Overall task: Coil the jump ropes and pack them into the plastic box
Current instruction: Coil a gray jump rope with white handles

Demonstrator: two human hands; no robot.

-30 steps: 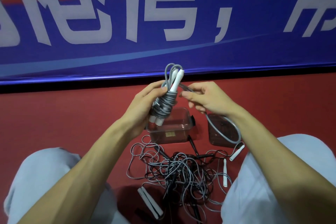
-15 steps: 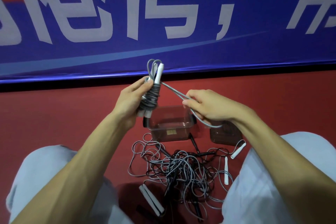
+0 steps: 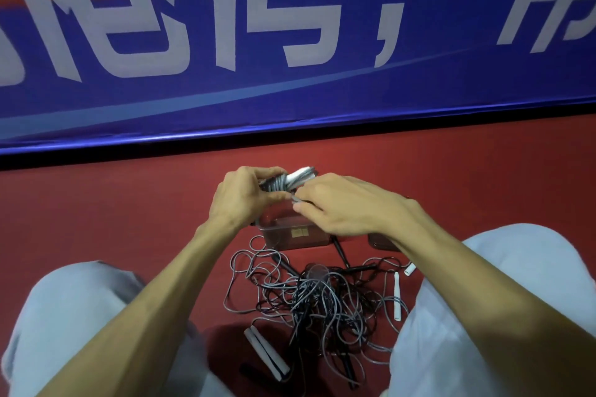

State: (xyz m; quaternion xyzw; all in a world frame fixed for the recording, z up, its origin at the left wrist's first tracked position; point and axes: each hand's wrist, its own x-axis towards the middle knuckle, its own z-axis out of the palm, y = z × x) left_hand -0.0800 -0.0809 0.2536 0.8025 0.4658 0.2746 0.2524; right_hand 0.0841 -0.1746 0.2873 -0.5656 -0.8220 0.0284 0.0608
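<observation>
My left hand (image 3: 243,195) grips a coiled grey jump rope (image 3: 287,180) with white handles, held nearly level just above the clear plastic box (image 3: 296,235). My right hand (image 3: 338,206) pinches the rope's loose end at the coil's near side. The box stands on the red floor between my knees, its far part hidden by my hands. In front of it lies a tangle of grey and black jump ropes (image 3: 312,296).
The box lid (image 3: 380,243) lies right of the box, mostly hidden by my right forearm. Loose white handles (image 3: 397,296) lie at the right, a pair of white handles (image 3: 266,353) at the front. A blue banner wall (image 3: 290,74) stands close behind.
The coil has turned from upright to nearly level and dropped toward the box. My right hand has come in from the right and closed on the rope's end at the coil.
</observation>
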